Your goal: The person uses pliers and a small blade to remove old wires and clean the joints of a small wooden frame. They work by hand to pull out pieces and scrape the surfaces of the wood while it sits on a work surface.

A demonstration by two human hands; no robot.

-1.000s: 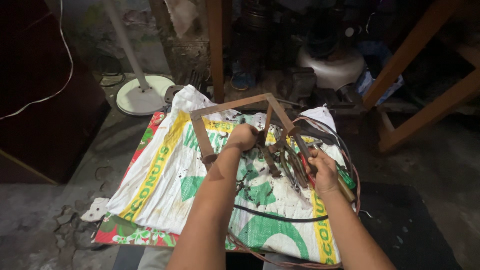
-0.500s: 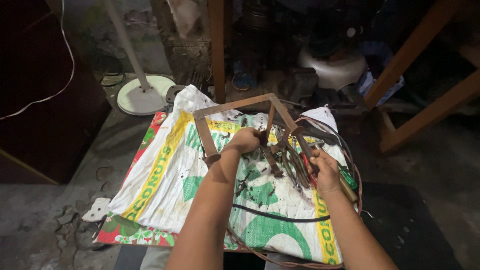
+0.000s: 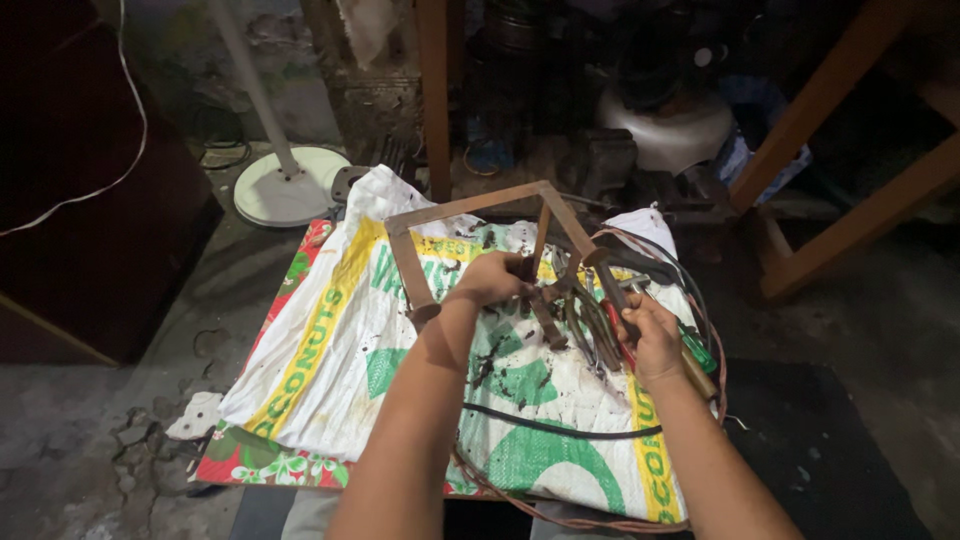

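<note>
A white, yellow and green woven sack (image 3: 340,350) lies spread on the floor. On it rests a rusty metal frame (image 3: 410,270) and a pile of worn hand tools (image 3: 585,315). My left hand (image 3: 492,280) is closed around a rusty bar of the frame where it meets the tool pile. My right hand (image 3: 652,335) grips a red-handled tool (image 3: 617,325) at the right side of the pile. A black cable (image 3: 560,428) crosses the sack below the hands.
A white fan base with its pole (image 3: 285,190) stands at the back left. Wooden legs (image 3: 840,180) rise at the right, a wooden post (image 3: 432,95) at the back centre. A dark cabinet (image 3: 80,200) is on the left. A flowered mat (image 3: 260,465) lies under the sack.
My left hand has slid slightly right along the frame bar toward the tools. My right hand has stayed on the red-handled tool, shifting only a little.
</note>
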